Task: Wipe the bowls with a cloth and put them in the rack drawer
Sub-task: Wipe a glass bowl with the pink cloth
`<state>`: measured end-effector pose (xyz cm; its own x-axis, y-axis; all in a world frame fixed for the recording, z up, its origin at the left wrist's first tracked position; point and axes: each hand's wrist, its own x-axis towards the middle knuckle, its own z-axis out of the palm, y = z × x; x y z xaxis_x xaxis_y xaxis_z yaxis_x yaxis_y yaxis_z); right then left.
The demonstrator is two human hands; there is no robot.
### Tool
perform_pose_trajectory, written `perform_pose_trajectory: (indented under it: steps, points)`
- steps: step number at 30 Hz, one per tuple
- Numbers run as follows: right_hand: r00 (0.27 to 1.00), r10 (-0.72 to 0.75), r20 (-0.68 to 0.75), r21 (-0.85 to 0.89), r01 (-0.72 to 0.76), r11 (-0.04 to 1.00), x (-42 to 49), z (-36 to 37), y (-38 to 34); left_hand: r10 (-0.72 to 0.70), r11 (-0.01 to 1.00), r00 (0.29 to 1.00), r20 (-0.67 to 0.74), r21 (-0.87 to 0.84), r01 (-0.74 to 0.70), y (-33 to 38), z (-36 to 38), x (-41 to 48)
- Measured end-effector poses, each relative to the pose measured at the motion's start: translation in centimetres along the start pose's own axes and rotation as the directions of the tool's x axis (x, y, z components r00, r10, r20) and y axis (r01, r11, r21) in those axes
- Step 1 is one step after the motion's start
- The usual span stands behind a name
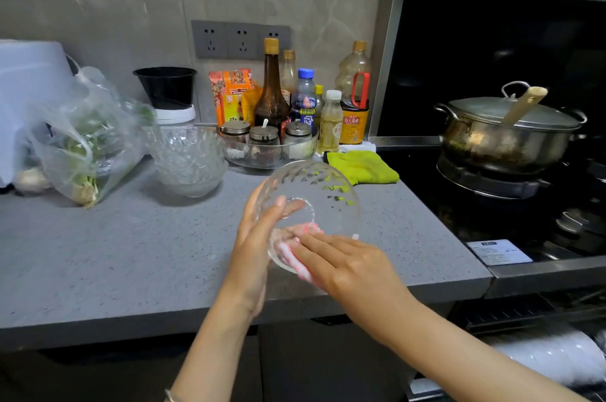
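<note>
Nearest, under the hob at lower right, an open compartment [551, 359] holds blurred white shapes. It may be the rack drawer, but I cannot tell.

Just past the front edge of the grey speckled tabletop [114, 254], the left hand [259, 237] cups a clear patterned glass bowl [308, 201] tipped on its side, fingers curled round its base. The right hand [347, 259] lies flat, its straight fingers pressing a pink-and-white cloth [303, 272] against the bowl's rim. Wiping of this bowl appears to be under way.

Further back on the left, a stack of clear cut-glass bowls [188, 159] sits on the tabletop, so most of the task looks left to do.

Bare tabletop left of the hands gives working room. To the right, the tabletop ends at a black hob [426, 178] carrying a lidded steel pot [505, 136]. A yellow-green cloth [360, 167] and a round glass tray of seasoning jars [249, 163] crowd the back.
</note>
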<state>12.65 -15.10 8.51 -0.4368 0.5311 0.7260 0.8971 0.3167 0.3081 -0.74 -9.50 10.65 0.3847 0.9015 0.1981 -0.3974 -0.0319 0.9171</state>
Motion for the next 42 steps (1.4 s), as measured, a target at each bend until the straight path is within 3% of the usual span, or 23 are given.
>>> perform_pose_trajectory:
  steps: [4,10,12,16,23,29,33,36,39,42]
  points:
    - [0.99,0.138,-0.033,0.098,-0.134,0.986,0.7,0.9,-1.6,-0.005,1.0,0.995,-0.097,-0.021,0.003,-1.7,1.3,-1.1]
    - [0.998,-0.056,0.017,-0.022,0.056,0.998,-0.7,0.5,0.1,0.006,0.992,1.0,-0.024,0.125,-0.003,1.0,-1.0,0.0]
    - [1.0,-0.023,0.01,-0.038,0.023,0.999,0.0,0.1,-0.2,0.007,0.998,0.998,-0.057,0.065,-0.003,0.6,-0.3,-0.4]
    - [0.993,0.119,-0.025,0.105,-0.116,0.988,1.0,0.3,-1.7,0.03,0.999,0.992,-0.125,-0.02,-0.033,-1.0,1.5,-1.3]
    - [0.992,-0.102,0.071,-0.032,0.105,0.994,-0.3,-0.5,1.0,-0.016,0.998,1.0,-0.026,0.057,0.017,1.3,-0.5,-0.3]
    - [0.996,0.084,0.018,0.073,-0.085,0.994,2.0,-0.5,-2.0,-0.001,0.998,0.994,-0.107,-0.062,-0.005,-0.5,1.3,-1.4]
    - [0.982,-0.156,0.105,0.066,0.149,0.987,1.1,-1.0,0.5,-0.014,0.998,0.997,-0.079,0.052,0.018,0.9,-0.6,-0.7]
    - [0.883,-0.34,0.325,-0.124,0.396,0.91,1.1,-2.3,4.6,-0.11,0.975,0.993,0.04,0.2,0.1,2.0,-2.2,-0.1]
    - [0.819,-0.358,0.448,-0.181,0.475,0.861,1.3,-2.6,6.4,-0.265,0.921,0.956,0.127,0.326,0.212,2.3,-2.5,0.6]
    - [0.811,-0.356,0.464,-0.175,0.478,0.861,0.6,-2.3,6.0,-0.315,0.897,0.942,0.119,0.362,0.255,1.8,-2.4,0.9]
